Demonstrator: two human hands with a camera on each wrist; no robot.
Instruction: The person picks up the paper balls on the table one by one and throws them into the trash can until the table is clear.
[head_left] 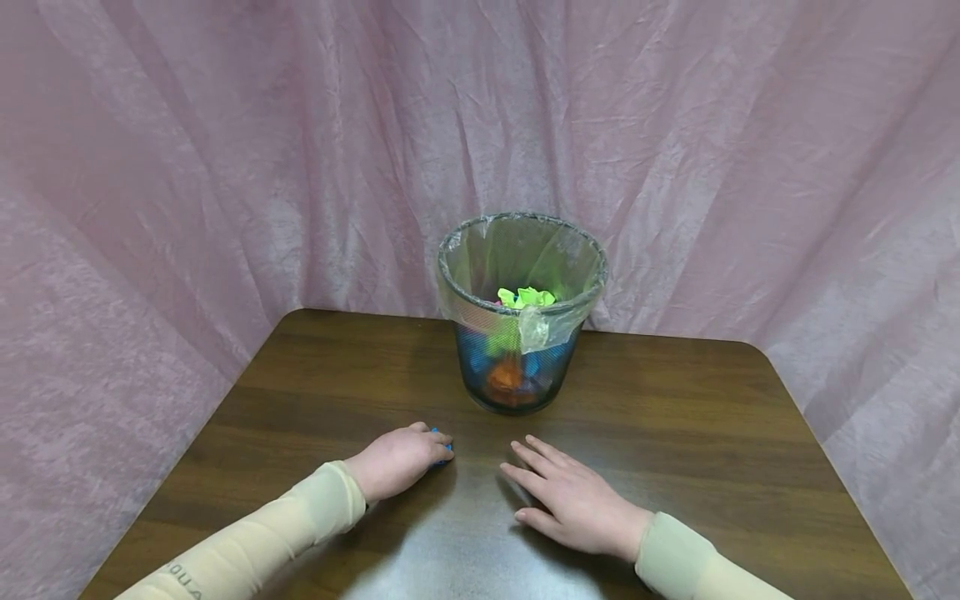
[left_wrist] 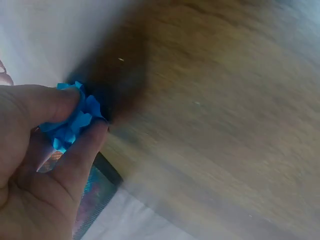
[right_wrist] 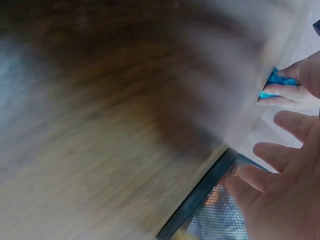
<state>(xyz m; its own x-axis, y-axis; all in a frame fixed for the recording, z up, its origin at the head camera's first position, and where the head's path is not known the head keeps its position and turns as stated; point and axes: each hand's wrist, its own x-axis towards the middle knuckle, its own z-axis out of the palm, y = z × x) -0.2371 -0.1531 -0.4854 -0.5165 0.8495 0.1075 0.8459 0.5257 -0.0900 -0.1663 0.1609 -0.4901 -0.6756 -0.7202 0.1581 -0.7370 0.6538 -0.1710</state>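
Note:
A crumpled blue paper ball (left_wrist: 75, 120) is pinched between the thumb and fingers of my left hand (head_left: 399, 460), low over the table in front of the bin. In the head view most of the ball is hidden under the fingers. My right hand (head_left: 577, 504) is spread palm down to the right, fingers apart and holding nothing. Behind both hands stands a black mesh wastebasket (head_left: 517, 400) lined with a clear plastic bag (head_left: 546, 329). A bright green crumpled paper (head_left: 527, 297) lies on top inside it, with orange and blue pieces showing through the mesh.
The brown wooden table (head_left: 697, 417) has rounded far corners and carries the bin near its back edge. A pink velvet curtain (head_left: 375, 150) hangs around the table's back and sides.

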